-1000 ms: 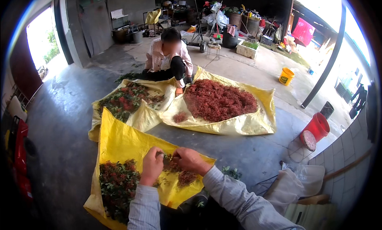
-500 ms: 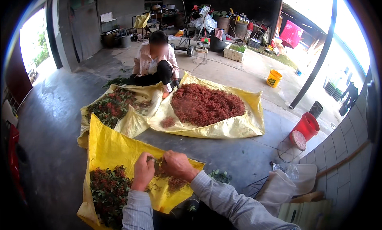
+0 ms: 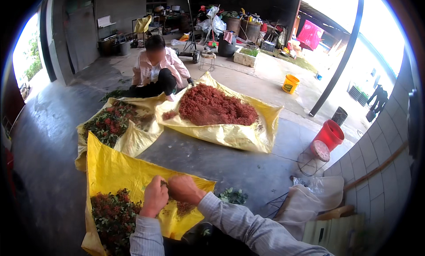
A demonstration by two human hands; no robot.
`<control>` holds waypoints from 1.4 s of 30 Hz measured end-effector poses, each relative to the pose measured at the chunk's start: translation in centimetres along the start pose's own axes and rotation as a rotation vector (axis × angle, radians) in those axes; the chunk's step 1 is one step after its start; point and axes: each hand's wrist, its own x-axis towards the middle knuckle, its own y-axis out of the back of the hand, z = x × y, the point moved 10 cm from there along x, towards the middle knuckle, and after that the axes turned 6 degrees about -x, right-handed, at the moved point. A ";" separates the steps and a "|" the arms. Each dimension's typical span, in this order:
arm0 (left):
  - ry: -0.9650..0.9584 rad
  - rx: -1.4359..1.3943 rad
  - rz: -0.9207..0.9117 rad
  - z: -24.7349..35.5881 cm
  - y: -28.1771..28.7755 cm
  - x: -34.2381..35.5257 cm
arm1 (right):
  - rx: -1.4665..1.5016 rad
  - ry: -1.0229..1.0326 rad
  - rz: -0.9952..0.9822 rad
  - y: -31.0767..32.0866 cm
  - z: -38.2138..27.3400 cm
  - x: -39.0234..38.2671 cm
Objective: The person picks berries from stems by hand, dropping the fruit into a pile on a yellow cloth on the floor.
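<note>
My left hand [image 3: 155, 196] and my right hand [image 3: 185, 188] are close together over a yellow woven sheet [image 3: 116, 167], both with fingers closed. Something small and greenish shows between the fingertips; its kind is mostly hidden. Leafy cut sprigs with red berry clusters [image 3: 116, 218] are heaped on the sheet's left part, beside my left wrist. Under my right hand lies a small scatter of loose reddish-brown berries [image 3: 185, 208]. A few green leaves [image 3: 233, 196] rest on the floor just past my right forearm.
Across from me a person [image 3: 160, 70] crouches behind pale yellow sheets [image 3: 248, 141]. These carry a big mound of red berries [image 3: 217, 106] and more leafy sprigs [image 3: 108, 123]. To the right stand a red bucket [image 3: 330, 135], a round stool [image 3: 319, 150], a yellow bucket [image 3: 290, 84] and a post [image 3: 340, 57].
My hands have come closer together, the right one turned more knuckles-up. The whole view has shifted, so the surroundings sit farther left. The other person's arm has moved near the berry mound.
</note>
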 end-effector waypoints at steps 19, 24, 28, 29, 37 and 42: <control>0.186 -0.337 0.138 -1.3 3.4 0.8 | 0.048 -0.042 -0.144 -3.6 3.6 0.0; 0.393 -0.679 0.145 -6.9 3.2 1.0 | 0.094 0.003 -0.133 -4.1 3.9 0.3; 0.529 -0.922 0.150 -8.6 3.0 0.0 | 0.193 -0.029 -0.088 -1.8 2.5 0.4; 0.539 -0.947 0.150 -8.9 3.2 -0.2 | 0.201 -0.067 -0.081 -0.5 2.3 0.3; 0.533 -1.129 0.101 -7.5 3.1 0.5 | 0.546 -0.205 0.083 3.3 3.3 0.0; 0.526 -1.122 0.138 -7.5 2.5 0.9 | 0.953 -0.199 0.014 3.4 2.5 -0.4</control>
